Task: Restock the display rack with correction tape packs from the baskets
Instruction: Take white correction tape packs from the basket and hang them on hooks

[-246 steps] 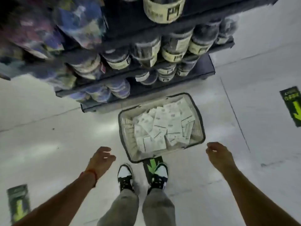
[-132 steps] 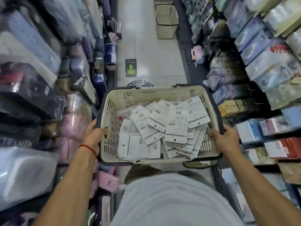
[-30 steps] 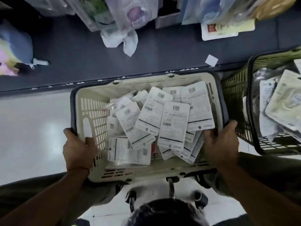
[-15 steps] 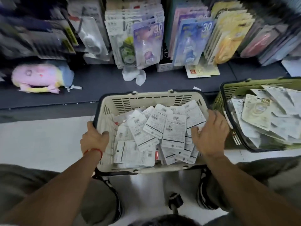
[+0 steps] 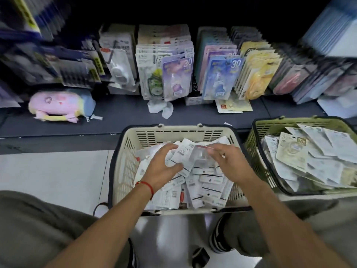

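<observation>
A beige basket (image 5: 181,130) sits on the floor in front of me, full of correction tape packs (image 5: 204,180) that lie mostly white back up. Both hands are inside it. My left hand (image 5: 161,168), with a red string on the wrist, curls its fingers and thumb round a white-backed pack (image 5: 182,157). My right hand (image 5: 230,162) pinches the edge of a clear-fronted pack (image 5: 201,154) beside it. The display rack (image 5: 176,74) behind the basket holds rows of hanging packs in purple, blue (image 5: 222,76) and yellow (image 5: 257,78).
A green basket (image 5: 258,136) with more flat packs stands right of the beige one. On the dark bottom shelf (image 5: 119,117) lie a pink plush pouch (image 5: 58,105), crumpled white paper (image 5: 160,108) and a loose pack (image 5: 233,107). My knees flank the basket on the white floor.
The beige basket was carried here and set down on the floor. My left hand left its rim, and both hands now take hold of packs inside it.
</observation>
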### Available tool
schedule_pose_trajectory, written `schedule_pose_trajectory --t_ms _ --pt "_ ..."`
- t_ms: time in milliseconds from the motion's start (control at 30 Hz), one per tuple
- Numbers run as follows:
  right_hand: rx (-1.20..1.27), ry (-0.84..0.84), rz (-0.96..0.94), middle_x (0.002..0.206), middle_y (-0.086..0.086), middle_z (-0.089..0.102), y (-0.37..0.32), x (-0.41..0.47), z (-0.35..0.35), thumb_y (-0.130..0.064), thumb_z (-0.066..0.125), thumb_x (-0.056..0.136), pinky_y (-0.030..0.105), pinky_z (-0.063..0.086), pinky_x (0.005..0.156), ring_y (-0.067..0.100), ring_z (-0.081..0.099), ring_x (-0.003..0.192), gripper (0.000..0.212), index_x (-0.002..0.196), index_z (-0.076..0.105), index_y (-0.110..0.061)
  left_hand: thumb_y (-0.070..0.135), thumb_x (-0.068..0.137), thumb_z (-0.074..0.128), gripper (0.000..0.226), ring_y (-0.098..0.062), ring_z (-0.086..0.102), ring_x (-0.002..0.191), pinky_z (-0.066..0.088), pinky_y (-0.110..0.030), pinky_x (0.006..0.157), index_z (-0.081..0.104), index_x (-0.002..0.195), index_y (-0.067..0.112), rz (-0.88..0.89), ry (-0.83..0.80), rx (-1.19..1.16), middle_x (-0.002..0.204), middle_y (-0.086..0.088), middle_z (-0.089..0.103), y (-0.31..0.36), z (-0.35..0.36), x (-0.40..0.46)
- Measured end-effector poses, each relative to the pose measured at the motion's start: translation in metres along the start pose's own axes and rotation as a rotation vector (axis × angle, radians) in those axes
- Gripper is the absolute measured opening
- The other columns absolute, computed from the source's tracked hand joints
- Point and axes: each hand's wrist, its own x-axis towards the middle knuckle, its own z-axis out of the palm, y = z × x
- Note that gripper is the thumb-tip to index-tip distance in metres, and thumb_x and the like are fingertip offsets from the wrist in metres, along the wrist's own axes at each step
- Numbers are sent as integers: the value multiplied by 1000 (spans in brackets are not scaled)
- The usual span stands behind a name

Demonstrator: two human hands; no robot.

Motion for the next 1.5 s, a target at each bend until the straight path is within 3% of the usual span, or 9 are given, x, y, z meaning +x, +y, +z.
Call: schedule_pose_trajectory --t_ms 167,267,367,667,800,933,1200,1300,1500 --pt "232 -164 8 77 -14 67 -10 21 -10 -30 60 106 29 47 73 5 59 74 26 84 72 -27 43 87 85 44 -14 74 111 57 -33 94 69 126 29 -53 -205 -251 118 6 78 6 21 -1" --pt "-130 -53 103 118 -12 75 17 33 -17 -32 63 104 36 51 100 7 66 114 18 117 74 -26 32 96 77 23 -6 76 98 56 -26 84 71 117 28 -50 -85 -255 107 13 80 -5 21 -9" --pt "-827 -477 163 173 -3 23 49 31 -28 -22 65 100 56 4 130 22 8 162 69 161 35 -33 32 102 68 22 -4 74 101 57 -28 83 66 123 33 -114 70 -347 109 16 78 -15 8 -18" --pt "-1030 -557 -13 173 -10 21 67 9 -14 -28 55 107 63 -12 126 18 1 163 65 164 24 -34 24 100 68 35 -22 67 122 50 -53 108 61 131 39 -244 176 -554 128 6 72 -14 -9 3" --pt "-770 -321 -80 159 -2 51 51 4 -12 -6 49 108 49 10 131 22 40 152 52 156 46 -26 8 95 68 45 -26 69 116 59 -55 97 64 118 47 -294 149 -617 118 7 76 -18 -7 8" --pt "-187 219 -11 102 5 74 17 23 -18 -18 46 112 20 48 77 18 69 88 28 124 71 -10 18 101 68 39 -20 69 113 66 -49 77 64 111 56 -291 117 -644 121 13 69 -15 -10 8" --pt "157 47 54 90 -12 73 -32 47 50 -18 64 102 25 50 81 -4 64 83 14 101 77 -13 23 83 89 66 -30 69 123 54 -57 105 56 140 32 -222 -174 -584 131 -4 74 -14 -12 -11" --pt "73 93 125 118 -1 71 -21 48 74 -24 64 103 36 53 98 13 66 106 20 119 68 -14 10 83 88 66 -27 69 122 51 -57 109 57 137 32 -249 33 -535 128 -2 74 -31 -22 -16" --pt "-529 -510 63 176 5 -1 22 19 117 -35 58 105 43 6 132 26 1 163 78 167 14 -18 20 87 86 63 -21 72 117 59 -50 98 56 138 40 -221 271 -623 125 7 75 -59 -56 -23"
